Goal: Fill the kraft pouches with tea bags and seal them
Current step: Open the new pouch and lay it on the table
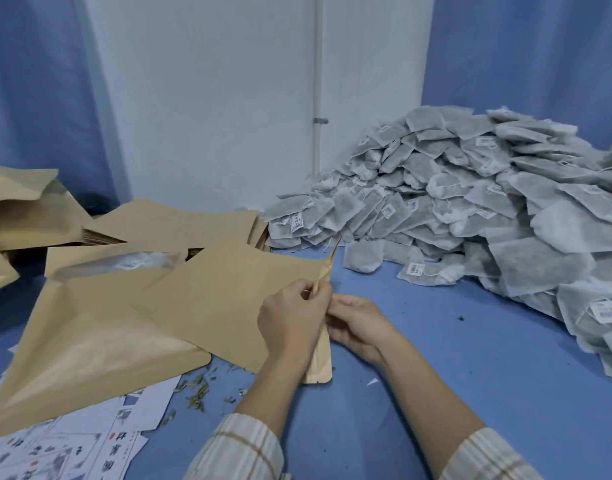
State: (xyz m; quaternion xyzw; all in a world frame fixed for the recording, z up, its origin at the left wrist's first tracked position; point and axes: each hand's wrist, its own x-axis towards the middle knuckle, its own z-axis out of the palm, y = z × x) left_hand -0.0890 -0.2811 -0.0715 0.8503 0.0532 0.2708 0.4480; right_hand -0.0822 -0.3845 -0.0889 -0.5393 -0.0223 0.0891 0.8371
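Both hands, left hand (290, 320) and right hand (358, 323), seemingly pinch 1 flat, smooth kraft pouch's (235, 296) mouth edge.

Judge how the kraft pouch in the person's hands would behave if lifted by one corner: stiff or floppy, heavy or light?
The pouch looks flat and empty, so probably light. Its edge curls where the left hand and right hand pinch it, so it would likely bend yet keep some shape, like the creased pouch beside it.

Printed sheets (90, 445) bear large characters, and tea-bag tags (415, 269) barcodes, all too blurred to read.
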